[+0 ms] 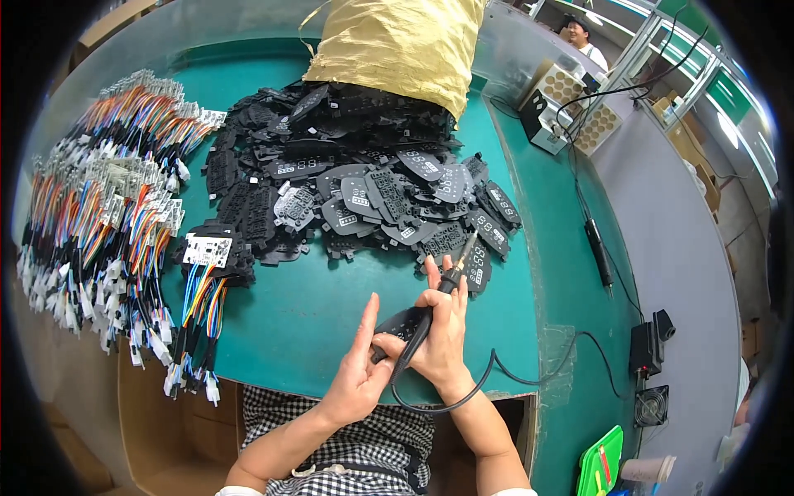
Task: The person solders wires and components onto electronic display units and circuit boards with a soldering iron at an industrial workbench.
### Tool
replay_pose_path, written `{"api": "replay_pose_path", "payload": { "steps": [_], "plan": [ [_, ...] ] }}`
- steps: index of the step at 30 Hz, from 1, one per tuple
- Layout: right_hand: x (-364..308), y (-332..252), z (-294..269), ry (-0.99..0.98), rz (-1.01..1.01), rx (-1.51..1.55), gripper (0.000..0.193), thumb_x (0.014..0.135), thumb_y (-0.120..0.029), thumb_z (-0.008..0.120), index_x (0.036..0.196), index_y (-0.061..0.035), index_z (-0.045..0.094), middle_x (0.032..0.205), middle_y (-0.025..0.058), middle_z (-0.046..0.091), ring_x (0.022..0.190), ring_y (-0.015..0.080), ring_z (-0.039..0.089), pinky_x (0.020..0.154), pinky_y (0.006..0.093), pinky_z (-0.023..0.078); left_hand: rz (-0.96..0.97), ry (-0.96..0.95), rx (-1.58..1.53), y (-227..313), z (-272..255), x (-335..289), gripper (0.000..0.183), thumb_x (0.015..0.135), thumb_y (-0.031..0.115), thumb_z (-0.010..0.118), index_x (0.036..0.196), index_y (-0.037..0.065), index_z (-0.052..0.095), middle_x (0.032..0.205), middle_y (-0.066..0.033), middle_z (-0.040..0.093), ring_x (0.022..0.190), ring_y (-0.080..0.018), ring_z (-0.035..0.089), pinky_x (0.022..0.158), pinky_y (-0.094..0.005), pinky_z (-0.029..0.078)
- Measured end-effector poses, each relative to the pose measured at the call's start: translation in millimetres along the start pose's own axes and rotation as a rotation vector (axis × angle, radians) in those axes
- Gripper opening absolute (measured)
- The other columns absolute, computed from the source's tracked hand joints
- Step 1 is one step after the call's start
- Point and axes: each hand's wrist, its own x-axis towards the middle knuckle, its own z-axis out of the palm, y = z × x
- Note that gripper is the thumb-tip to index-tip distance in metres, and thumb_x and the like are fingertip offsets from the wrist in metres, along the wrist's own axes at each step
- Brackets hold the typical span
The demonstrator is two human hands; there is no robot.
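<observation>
My right hand (pixel 445 335) is wrapped round a soldering iron (pixel 449 281), whose metal tip points up and away toward the pile. Its black cord runs down past my wrist and off to the right. A small black plastic display panel (pixel 403 324) sits between my hands, partly hidden by the fingers. My left hand (pixel 356 382) pinches its lower left edge, thumb and fingers closed on it and index finger stretched out. Just beyond my hands lies a heap of similar black panels (pixel 357 198), some showing white digit-shaped windows. A white circuit board with coloured wires (pixel 207 250) rests on black panels to the left.
A yellow woven sack (pixel 393 54) covers the heap's far side. Bundles of wired circuit boards (pixel 107 207) crowd the left. On the right are a second slim black tool (pixel 597 255), a black box (pixel 646 349), a small fan (pixel 652 406) and a green tray (pixel 600 463). Another person (pixel 583 41) is far back.
</observation>
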Motion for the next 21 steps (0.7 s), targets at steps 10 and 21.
{"api": "replay_pose_path", "payload": {
  "steps": [10, 21],
  "plan": [
    [5, 37, -17, 0.415, 0.134, 0.433, 0.037, 0.078, -0.027, 0.067, 0.084, -0.0045, 0.038, 0.1, 0.0264, 0.061, 0.101, 0.0363, 0.056, 0.09, 0.043, 0.041, 0.208, -0.013, 0.406, 15, -40, -30, 0.069, 0.076, -0.014, 0.041, 0.136, 0.006, 0.013, 0.111, -0.0203, 0.056, 0.084, -0.0154, 0.059, 0.065, -0.0228, 0.045],
    [2, 32, -25, 0.283, 0.411, 1.224, 0.044, 0.094, -0.044, 0.029, 0.108, -0.0049, 0.042, 0.068, 0.0074, 0.051, 0.055, 0.0204, 0.05, 0.048, 0.0316, 0.042, 0.274, -0.373, 0.944, 35, -89, -4, 0.02, 0.068, -0.01, 0.054, 0.079, 0.005, 0.061, 0.118, -0.0086, 0.055, 0.116, -0.0342, 0.046, 0.093, -0.0457, 0.04]
  ]
}}
